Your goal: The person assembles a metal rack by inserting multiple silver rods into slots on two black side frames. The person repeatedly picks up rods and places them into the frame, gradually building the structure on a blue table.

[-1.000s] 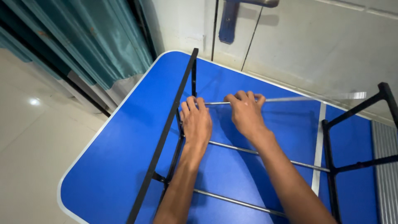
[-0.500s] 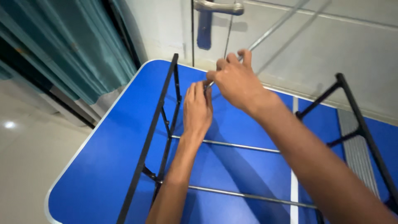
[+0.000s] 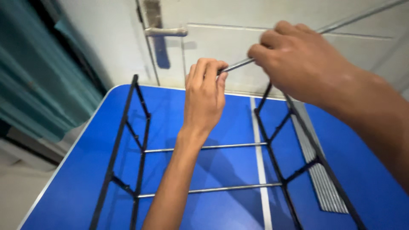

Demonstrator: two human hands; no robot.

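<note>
- Held above a blue table (image 3: 59, 179), upper centre of the frame: a thin metal rod (image 3: 237, 65), slanting up toward the upper right corner.
- Left hand (image 3: 204, 96), centre frame, fingers curled shut around the rod's lower end, pinching it at the tip.
- Right hand (image 3: 304, 64), upper right, closed over the rod farther along, knuckles toward the camera; the rod's far part (image 3: 358, 18) showing beyond it against a pale door (image 3: 238, 42).
- Likely light and stiff: slim, straight, no sag between the two grips, lifted with fingertips alone.
- Likely slippery too: smooth, shiny surface, so a full finger wrap near each end probably safer than a pinch.
- Long and thin, so apt to swing; two well-spaced holds, as here, probably best for steering the tip.
- Below, lower half of the frame: two black side frames (image 3: 128, 140) lying on the table, joined by two more silver rods (image 3: 232, 147).
- Right edge: a bundle of spare rods (image 3: 321, 179) flat on the table.
- Upper left: teal curtain (image 3: 38, 85); a door handle (image 3: 166, 31) at top centre.
</note>
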